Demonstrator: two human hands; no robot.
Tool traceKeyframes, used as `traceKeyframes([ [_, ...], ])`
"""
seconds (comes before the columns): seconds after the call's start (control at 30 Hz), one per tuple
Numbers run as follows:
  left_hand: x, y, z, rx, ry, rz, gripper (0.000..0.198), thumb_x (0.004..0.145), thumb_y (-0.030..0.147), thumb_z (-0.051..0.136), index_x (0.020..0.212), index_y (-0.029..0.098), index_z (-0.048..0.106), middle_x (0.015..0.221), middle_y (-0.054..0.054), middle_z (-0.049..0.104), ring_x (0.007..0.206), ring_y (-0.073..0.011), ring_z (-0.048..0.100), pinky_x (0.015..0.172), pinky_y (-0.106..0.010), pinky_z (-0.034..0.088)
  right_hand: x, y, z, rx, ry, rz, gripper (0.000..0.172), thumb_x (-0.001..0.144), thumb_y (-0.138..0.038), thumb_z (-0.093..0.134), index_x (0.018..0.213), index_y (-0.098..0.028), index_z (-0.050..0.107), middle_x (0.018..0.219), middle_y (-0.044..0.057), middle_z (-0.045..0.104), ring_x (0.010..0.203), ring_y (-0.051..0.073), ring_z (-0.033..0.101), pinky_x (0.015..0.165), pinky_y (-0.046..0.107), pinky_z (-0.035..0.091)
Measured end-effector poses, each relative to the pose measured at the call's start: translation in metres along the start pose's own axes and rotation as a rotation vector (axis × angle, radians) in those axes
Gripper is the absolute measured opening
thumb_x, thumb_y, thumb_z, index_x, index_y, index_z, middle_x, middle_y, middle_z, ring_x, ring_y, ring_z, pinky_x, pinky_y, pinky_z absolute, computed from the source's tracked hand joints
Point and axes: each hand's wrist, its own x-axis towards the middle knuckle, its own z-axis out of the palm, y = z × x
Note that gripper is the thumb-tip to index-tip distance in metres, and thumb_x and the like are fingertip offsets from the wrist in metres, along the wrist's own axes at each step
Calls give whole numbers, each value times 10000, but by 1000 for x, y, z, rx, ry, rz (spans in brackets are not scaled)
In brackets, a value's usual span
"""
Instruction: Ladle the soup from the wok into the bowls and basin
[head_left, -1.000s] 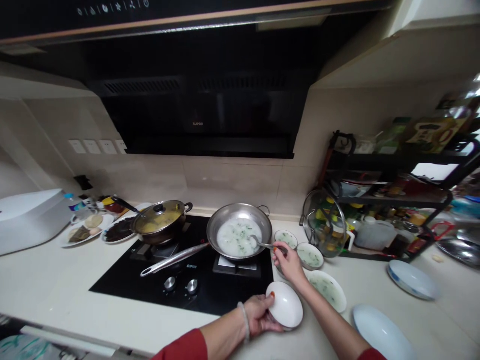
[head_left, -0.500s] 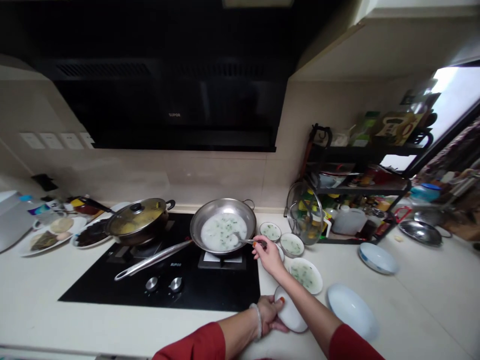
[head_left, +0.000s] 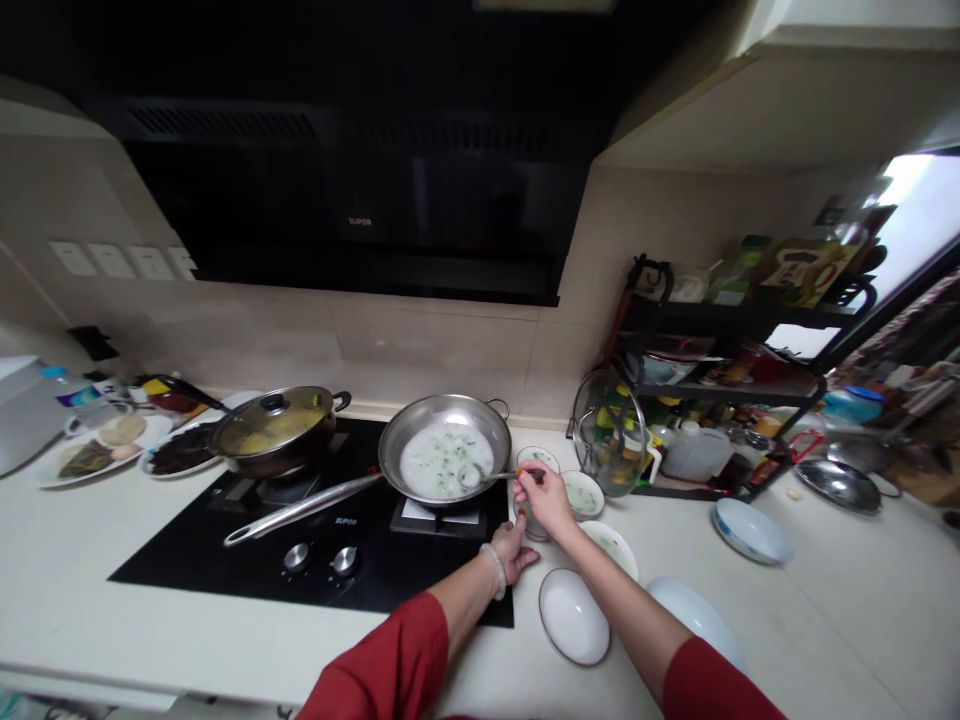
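Note:
My right hand (head_left: 547, 497) is closed on the handle of a metal spoon (head_left: 480, 475); its bowl lies in the white soup with green bits in the steel pan (head_left: 420, 425) on the black hob (head_left: 225, 560). Just below it, my left hand (head_left: 514, 548) reaches under the right hand, and its thumb and fingers close on a small bowl (head_left: 531, 522) that is mostly hidden. An empty white bowl (head_left: 574, 615) stands alone on the counter near the front. Three small bowls of soup (head_left: 583, 492) sit to the right of the pan.
A lidded pot (head_left: 270, 430) sits on the left burner, and the pan's long handle (head_left: 300, 508) points front-left. Plates of food (head_left: 97, 450) lie far left. A glass lid (head_left: 611, 430) leans on a crowded black rack (head_left: 720, 395). White plates (head_left: 750, 530) lie on the right.
My left hand has let go of the empty white bowl, which now rests on the counter, and moved up to the small bowl beside the hob. My right hand holds the spoon still.

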Motion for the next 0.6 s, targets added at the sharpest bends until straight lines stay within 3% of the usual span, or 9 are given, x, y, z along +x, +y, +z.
traceKeyframes([
  [0.2,12,0,15,-144,-34,-44,419,812,441,559,1161,238,446,899,-43,599,648,-130,616,624,-315,557,-2,-3,-1,-10,24,10,275,701,-415,591,843,-181,580,569,-4,614,450,149,579,456,282,500],
  [0.6,27,-3,16,-270,-49,-94,369,839,382,541,1163,243,435,747,1,582,504,-95,552,609,-331,543,-6,-3,2,-15,69,31,266,694,-408,602,840,-186,591,557,8,627,439,167,585,438,286,492],
])
